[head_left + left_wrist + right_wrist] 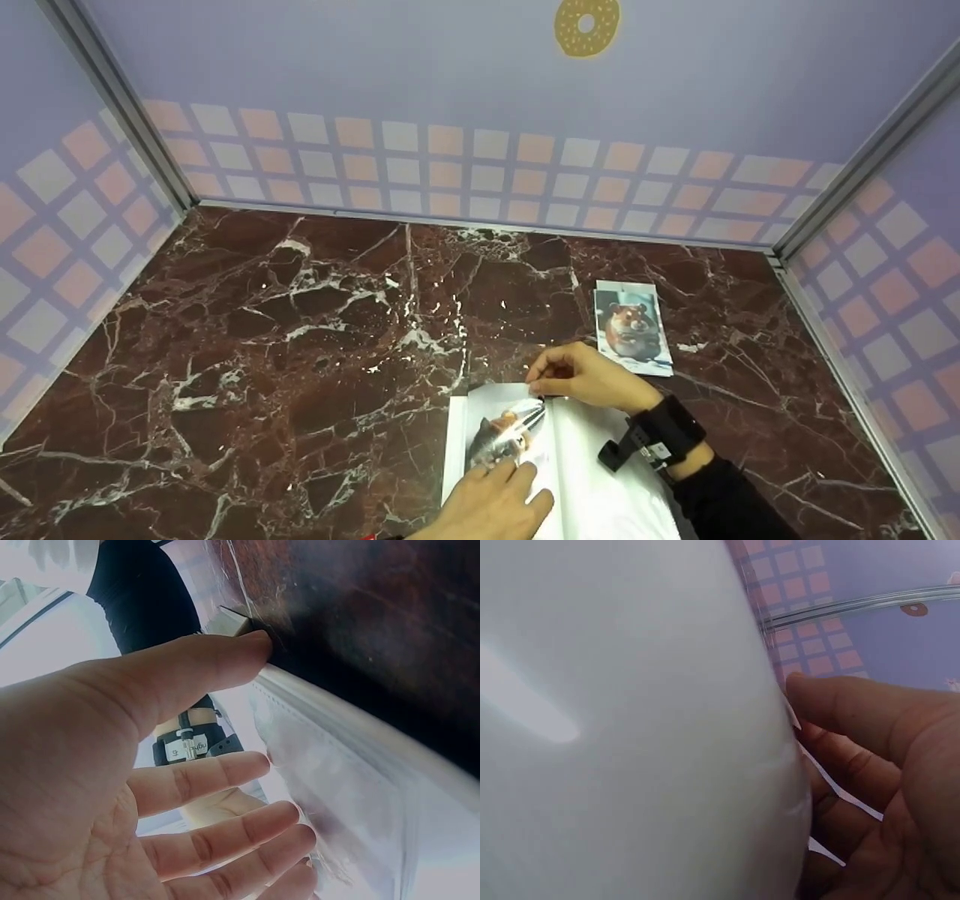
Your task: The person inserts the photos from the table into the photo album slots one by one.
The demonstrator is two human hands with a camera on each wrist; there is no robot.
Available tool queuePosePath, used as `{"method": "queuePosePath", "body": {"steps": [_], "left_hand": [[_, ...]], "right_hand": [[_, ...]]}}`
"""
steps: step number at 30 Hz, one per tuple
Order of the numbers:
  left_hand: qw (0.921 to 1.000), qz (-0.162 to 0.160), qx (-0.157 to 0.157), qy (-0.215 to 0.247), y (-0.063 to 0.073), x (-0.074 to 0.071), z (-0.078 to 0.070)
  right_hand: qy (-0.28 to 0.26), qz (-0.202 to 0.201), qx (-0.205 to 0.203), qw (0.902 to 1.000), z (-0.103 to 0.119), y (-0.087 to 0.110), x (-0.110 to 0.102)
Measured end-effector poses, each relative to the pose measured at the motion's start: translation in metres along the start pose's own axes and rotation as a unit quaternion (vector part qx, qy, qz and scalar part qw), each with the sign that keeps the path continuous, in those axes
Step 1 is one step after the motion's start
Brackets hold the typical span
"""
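Note:
An open album [455, 442] with clear sleeves lies at the front of the table. On its left page is a photo [487, 409] of a furry animal, partly under shiny plastic, its top edge standing slightly above the page. My right hand [592, 379] pinches the photo's top right corner between thumb and fingertips; a small pale corner shows there in the right wrist view. The left hand [495, 499] rests on the lower part of the photo, fingers extended, covering it. In the left wrist view its fingertips [281, 817] touch the clear sleeve [330, 757].
A hamster picture card [634, 330] lies on the dark red marble table [300, 390], behind and right of the album. A purple wall [375, 60] with pink and white squares closes off the back, and side panels stand left and right.

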State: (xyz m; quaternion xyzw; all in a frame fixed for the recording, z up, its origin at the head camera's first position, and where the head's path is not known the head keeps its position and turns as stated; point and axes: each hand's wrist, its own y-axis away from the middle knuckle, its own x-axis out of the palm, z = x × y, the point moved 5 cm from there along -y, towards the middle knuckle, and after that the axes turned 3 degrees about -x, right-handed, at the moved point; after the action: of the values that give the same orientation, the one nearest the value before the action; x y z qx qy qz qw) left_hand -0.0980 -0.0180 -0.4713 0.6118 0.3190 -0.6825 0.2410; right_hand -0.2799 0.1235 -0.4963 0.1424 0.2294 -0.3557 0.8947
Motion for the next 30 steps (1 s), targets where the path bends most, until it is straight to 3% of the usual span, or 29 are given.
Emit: {"method": "queuePosePath", "body": {"steps": [13, 19, 26, 30], "left_hand": [[0.9988, -0.047, -0.007, -0.014, -0.0009, -0.0010, 0.0008], [0.9990, -0.040, -0.012, -0.016, -0.0003, -0.0006, 0.0016], [0.9927, -0.111, -0.012, -0.047, 0.0011, -0.0020, 0.0009], [0.9948, -0.091, -0.015, -0.042, 0.0011, -0.0017, 0.0022]], "right_hand": [[0.041, 0.027, -0.021, 0.9986, 0.0013, 0.0009, 0.0023], [0.046, 0.036, -0.023, 0.9980, 0.0014, 0.0018, 0.0035], [0.043, 0.041, -0.040, 0.9974, 0.0020, 0.0008, 0.0034], [0.046, 0.042, -0.038, 0.9974, 0.0024, 0.0015, 0.0032]]}}
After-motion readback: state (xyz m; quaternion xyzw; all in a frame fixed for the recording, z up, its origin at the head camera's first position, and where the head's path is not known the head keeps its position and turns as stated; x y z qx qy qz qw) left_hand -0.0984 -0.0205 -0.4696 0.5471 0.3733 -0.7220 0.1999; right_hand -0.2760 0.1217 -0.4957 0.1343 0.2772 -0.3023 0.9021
